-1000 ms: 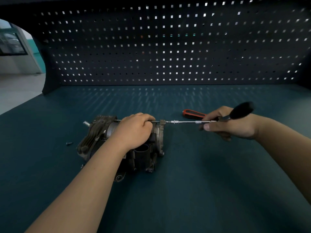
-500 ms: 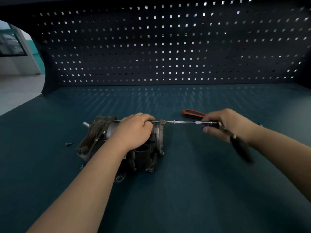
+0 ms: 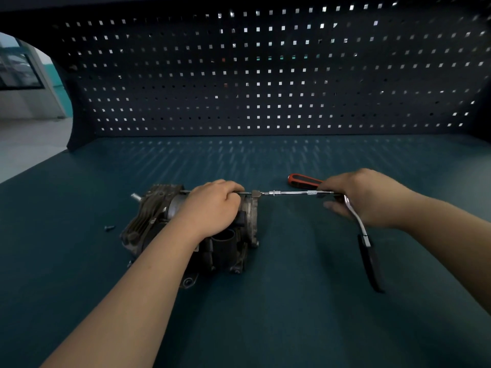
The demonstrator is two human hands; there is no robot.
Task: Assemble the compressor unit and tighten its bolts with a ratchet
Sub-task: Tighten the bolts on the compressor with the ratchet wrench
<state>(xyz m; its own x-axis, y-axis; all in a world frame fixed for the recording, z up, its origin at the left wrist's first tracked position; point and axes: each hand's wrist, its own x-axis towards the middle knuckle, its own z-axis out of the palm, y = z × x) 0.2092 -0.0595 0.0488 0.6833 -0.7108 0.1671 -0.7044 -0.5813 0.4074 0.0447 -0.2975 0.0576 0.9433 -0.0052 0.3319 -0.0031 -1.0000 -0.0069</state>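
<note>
Head cam looking down at a dark teal surface [image 3: 265,320] with a black pegboard [image 3: 265,75] across the back. Lettering first: I can't make out any brand or casting marks on anything, it's all too dim and small. The compressor unit [image 3: 148,216] lies on its side left of centre on the surface. It's a grubby grey-brown casting with cooling fins at its left end, a smoother pale cylinder section in the middle and a flat end plate [image 3: 252,216] on the right. A short shiny stub shaft [image 3: 136,197] pokes out at the far left, and a dark round port faces the camera low on the front. The left hand [image 3: 212,205] sits palm-down on top of the unit, fingers curled over its far upper edge, gripping it. The right hand [image 3: 366,197] is wrapped round the head end of the ratchet [image 3: 358,221]. The chrome shank bends down out of the hand toward the camera and ends in a black grip, touching the surface or just above it, can't tell which. A chrome extension bar [image 3: 292,193] runs level from that hand leftward to the top corner of the end plate. Behind the right hand a screwdriver [image 3: 303,181] with a red and black handle lies on the surface, partly hidden. One loose bolt [image 3: 109,227] sits just left of the fins.
</note>
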